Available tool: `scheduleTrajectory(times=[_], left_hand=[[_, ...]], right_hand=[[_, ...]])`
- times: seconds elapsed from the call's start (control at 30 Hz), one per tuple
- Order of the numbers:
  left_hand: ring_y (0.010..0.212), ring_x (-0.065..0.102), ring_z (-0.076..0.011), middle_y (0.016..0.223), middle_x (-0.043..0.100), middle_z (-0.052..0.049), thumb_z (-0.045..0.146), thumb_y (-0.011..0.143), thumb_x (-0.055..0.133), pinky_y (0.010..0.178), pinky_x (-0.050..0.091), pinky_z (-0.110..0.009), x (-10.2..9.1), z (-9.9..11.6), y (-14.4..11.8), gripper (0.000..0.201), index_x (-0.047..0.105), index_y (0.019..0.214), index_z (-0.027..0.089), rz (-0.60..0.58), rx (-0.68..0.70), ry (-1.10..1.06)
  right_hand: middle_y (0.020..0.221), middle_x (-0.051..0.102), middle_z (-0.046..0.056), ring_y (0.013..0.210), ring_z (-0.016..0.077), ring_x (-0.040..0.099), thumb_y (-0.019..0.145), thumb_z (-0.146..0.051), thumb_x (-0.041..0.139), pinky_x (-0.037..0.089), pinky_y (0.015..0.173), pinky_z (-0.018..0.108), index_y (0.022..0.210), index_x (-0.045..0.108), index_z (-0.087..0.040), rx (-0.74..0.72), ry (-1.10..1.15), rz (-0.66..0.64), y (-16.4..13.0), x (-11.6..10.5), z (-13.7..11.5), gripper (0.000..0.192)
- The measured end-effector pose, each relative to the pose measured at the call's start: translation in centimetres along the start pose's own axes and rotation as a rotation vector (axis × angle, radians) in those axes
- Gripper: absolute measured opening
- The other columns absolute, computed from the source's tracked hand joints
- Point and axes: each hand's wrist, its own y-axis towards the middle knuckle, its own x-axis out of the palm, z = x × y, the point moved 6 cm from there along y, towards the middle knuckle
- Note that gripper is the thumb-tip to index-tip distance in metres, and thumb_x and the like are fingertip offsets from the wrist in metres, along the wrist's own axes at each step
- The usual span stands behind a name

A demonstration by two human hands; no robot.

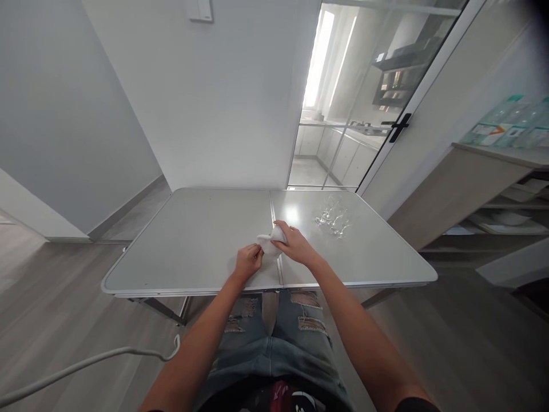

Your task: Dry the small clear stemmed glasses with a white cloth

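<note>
My left hand (247,260) and my right hand (295,242) meet over the middle seam of a grey folding table (193,240). Both grip a small white cloth (269,242) bunched between them. The right hand wraps over the cloth's upper end and the left pinches its near end. What the cloth may cover is hidden. Several clear glasses (332,218) stand in a cluster to the far right of my hands, about a hand's length away.
A glass door with a black handle (398,127) stands behind the table at the right. A wooden shelf unit (493,189) with boxes on top lines the right wall. A white cable (86,360) trails across the wooden floor at the lower left.
</note>
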Motion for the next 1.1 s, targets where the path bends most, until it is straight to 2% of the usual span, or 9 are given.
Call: scheduleTrajectory(times=[0.13, 0.23, 0.33, 0.43, 0.53, 0.63, 0.8, 0.97, 1.1], left_hand=[[0.057, 0.05, -0.0131, 0.06, 0.054, 0.0, 0.02, 0.094, 0.049, 0.058, 0.032, -0.025, -0.2, 0.4, -0.1, 0.027, 0.051, 0.067, 0.02, -0.006, 0.027, -0.033], [0.057, 0.049, -0.0124, 0.061, 0.055, 0.0, 0.021, 0.096, 0.049, 0.058, 0.033, -0.025, 0.0, 0.4, -0.2, 0.028, 0.052, 0.068, 0.02, -0.029, 0.038, -0.07], [0.055, 0.048, -0.012, 0.061, 0.054, 0.0, 0.018, 0.094, 0.048, 0.057, 0.032, -0.025, 0.4, 0.3, -0.3, 0.028, 0.051, 0.066, 0.019, -0.046, 0.068, -0.069], [0.053, 0.047, -0.0122, 0.058, 0.053, 0.0, 0.015, 0.089, 0.049, 0.055, 0.03, -0.025, 0.4, 0.0, -0.4, 0.025, 0.051, 0.064, 0.019, -0.012, 0.082, -0.041], [0.053, 0.048, -0.0127, 0.057, 0.053, 0.0, 0.015, 0.087, 0.051, 0.055, 0.03, -0.026, 0.2, -0.2, -0.5, 0.024, 0.052, 0.063, 0.019, 0.012, 0.061, -0.031], [0.057, 0.052, -0.0133, 0.061, 0.057, -0.002, 0.018, 0.091, 0.05, 0.058, 0.035, -0.025, -0.1, -0.1, -0.3, 0.025, 0.057, 0.067, 0.019, 0.013, 0.02, -0.047], [0.061, 0.056, -0.0132, 0.067, 0.063, -0.003, 0.029, 0.099, 0.05, 0.061, 0.039, -0.025, -0.1, 0.1, -0.1, 0.024, 0.069, 0.09, 0.018, -0.021, -0.017, -0.087], [0.058, 0.053, -0.0122, 0.068, 0.064, -0.003, 0.037, 0.1, 0.05, 0.06, 0.042, -0.025, -0.6, -0.4, 0.1, 0.03, 0.072, 0.093, 0.018, 0.046, -0.096, -0.179], [0.057, 0.053, -0.0121, 0.067, 0.064, -0.003, 0.04, 0.101, 0.048, 0.06, 0.043, -0.025, -0.8, -0.3, 0.2, 0.034, 0.073, 0.093, 0.018, 0.054, -0.121, -0.213]], right_hand=[[0.1, 0.066, 0.003, 0.086, 0.022, 0.061, 0.089, -0.039, 0.062, 0.047, 0.078, 0.033, 0.126, 0.057, -0.027, 0.025, 0.158, -0.079, 0.0, 0.0, 0.5, 0.039], [0.107, 0.064, 0.003, 0.089, 0.0203, 0.06, 0.09, -0.037, 0.059, 0.048, 0.08, 0.032, 0.127, 0.056, -0.026, 0.0, 0.299, -0.021, 0.0, -0.2, 0.4, 0.039], [0.1, 0.064, 0.002, 0.084, 0.0197, 0.059, 0.09, -0.037, 0.058, 0.048, 0.079, 0.032, 0.136, 0.051, -0.026, 0.021, 0.269, -0.008, -0.3, -0.1, 0.2, 0.048], [0.095, 0.065, 0.001, 0.08, 0.0198, 0.059, 0.086, -0.037, 0.065, 0.047, 0.077, 0.032, 0.143, 0.048, -0.027, -0.027, 0.183, -0.131, -0.6, 0.3, -0.4, 0.06], [0.096, 0.066, 0.001, 0.082, 0.02, 0.06, 0.086, -0.039, 0.066, 0.048, 0.077, 0.031, 0.136, 0.055, -0.028, -0.077, 0.194, -0.185, -0.7, 0.3, -0.5, 0.052], [0.106, 0.067, 0.003, 0.088, 0.0207, 0.061, 0.088, -0.042, 0.063, 0.049, 0.083, 0.033, 0.129, 0.06, -0.027, -0.056, 0.279, -0.06, -0.4, 0.1, 0.4, 0.044], [0.108, 0.066, 0.004, 0.09, 0.0214, 0.06, 0.083, -0.045, 0.068, 0.05, 0.084, 0.034, 0.127, 0.061, -0.023, 0.048, 0.451, 0.213, -0.6, 0.5, 3.0, 0.049], [0.122, 0.062, 0.011, 0.104, 0.0229, 0.062, 0.092, -0.054, 0.052, 0.051, 0.088, 0.034, 0.136, 0.049, -0.021, 0.17, 0.618, 0.662, -2.2, -1.6, 6.4, 0.055], [0.125, 0.062, 0.012, 0.109, 0.0233, 0.063, 0.093, -0.056, 0.049, 0.052, 0.088, 0.034, 0.137, 0.047, -0.021, 0.212, 0.709, 0.644, -2.8, -0.4, 6.7, 0.056]])
